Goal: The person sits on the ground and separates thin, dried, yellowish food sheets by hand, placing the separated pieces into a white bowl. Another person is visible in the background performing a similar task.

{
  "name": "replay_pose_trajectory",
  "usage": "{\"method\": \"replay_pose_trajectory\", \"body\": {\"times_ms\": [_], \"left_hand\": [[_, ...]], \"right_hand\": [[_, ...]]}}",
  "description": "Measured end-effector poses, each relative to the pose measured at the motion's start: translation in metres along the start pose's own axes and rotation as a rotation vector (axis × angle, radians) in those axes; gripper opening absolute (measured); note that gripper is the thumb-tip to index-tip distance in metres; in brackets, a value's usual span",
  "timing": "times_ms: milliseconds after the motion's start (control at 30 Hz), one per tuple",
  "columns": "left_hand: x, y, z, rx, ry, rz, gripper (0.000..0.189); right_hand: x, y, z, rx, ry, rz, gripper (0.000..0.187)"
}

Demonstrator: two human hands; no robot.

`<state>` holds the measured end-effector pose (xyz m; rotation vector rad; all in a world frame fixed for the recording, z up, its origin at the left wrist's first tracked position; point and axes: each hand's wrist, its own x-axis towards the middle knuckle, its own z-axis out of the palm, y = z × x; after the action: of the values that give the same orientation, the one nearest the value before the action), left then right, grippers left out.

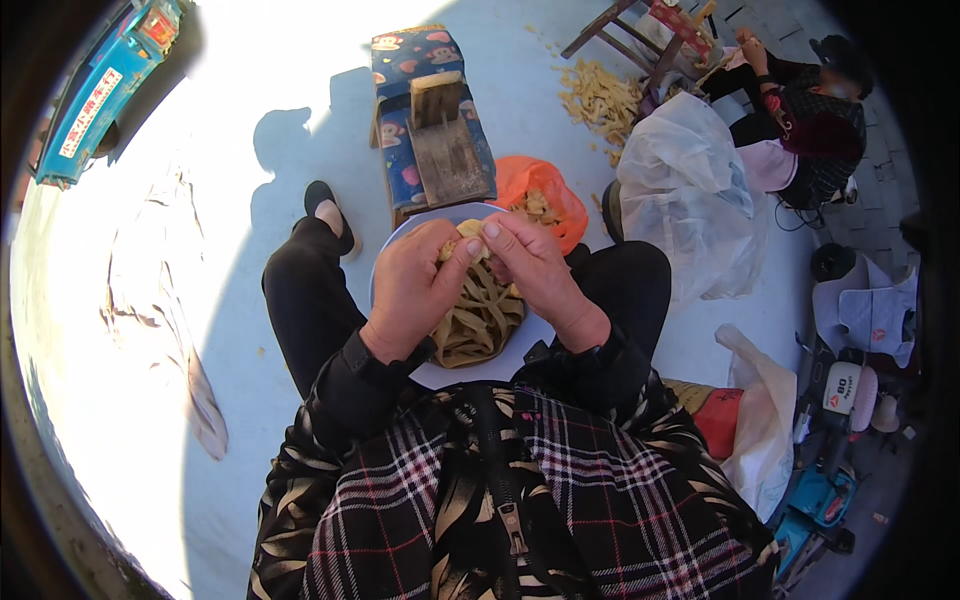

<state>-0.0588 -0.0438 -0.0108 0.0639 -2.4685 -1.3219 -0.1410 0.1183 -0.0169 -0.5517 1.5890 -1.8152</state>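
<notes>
Both my hands meet above a pale basin [506,375] set between my knees. Between my fingertips is a pale yellow, crumpled piece of food or plant matter [471,229]; its exact kind is unclear. My left hand [412,281] grips it from the left, thumb on top. From the right my right hand [540,266] pinches it with thumb and fingers. Below them, long greenish-brown strips [480,319] lie coiled in the basin. Just beyond the basin an orange plastic bag [570,214] holds pale chunks [536,208].
Ahead is a low bench with a patterned blue cover [409,56], a wooden block tool [450,161] on it. A pile of pale pieces [600,101] lies on the ground. At right are a translucent plastic bag [682,202], a seated person [810,120] and a scooter [840,390].
</notes>
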Motion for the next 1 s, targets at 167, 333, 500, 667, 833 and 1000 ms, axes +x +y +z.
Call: {"method": "replay_pose_trajectory", "body": {"times_ms": [167, 333, 500, 667, 833, 1000], "left_hand": [[-0.004, 0.006, -0.026, -0.535, 0.13, -0.255, 0.021], [0.008, 0.015, -0.027, 0.505, 0.346, 0.299, 0.018], [0.011, 0.016, -0.004, 0.527, -0.024, 0.475, 0.027], [0.017, -0.016, -0.017, 0.432, -0.035, 0.571, 0.025], [0.032, -0.034, -0.017, 0.515, -0.103, 0.351, 0.016], [0.062, -0.057, -0.011, 0.635, -0.022, 0.277, 0.013]], "right_hand": [[-0.014, -0.003, -0.014, -0.05, -0.003, -0.004, 0.036], [-0.014, -0.001, -0.008, -0.139, 0.097, -0.119, 0.038], [-0.01, -0.007, 0.0, -0.065, 0.111, -0.007, 0.04], [-0.019, -0.014, -0.007, 0.355, -0.077, 0.212, 0.037], [0.025, -0.009, -0.02, -0.216, 0.055, -0.024, 0.024], [0.089, 0.009, -0.036, -0.413, 0.199, -0.261, 0.016]]}}
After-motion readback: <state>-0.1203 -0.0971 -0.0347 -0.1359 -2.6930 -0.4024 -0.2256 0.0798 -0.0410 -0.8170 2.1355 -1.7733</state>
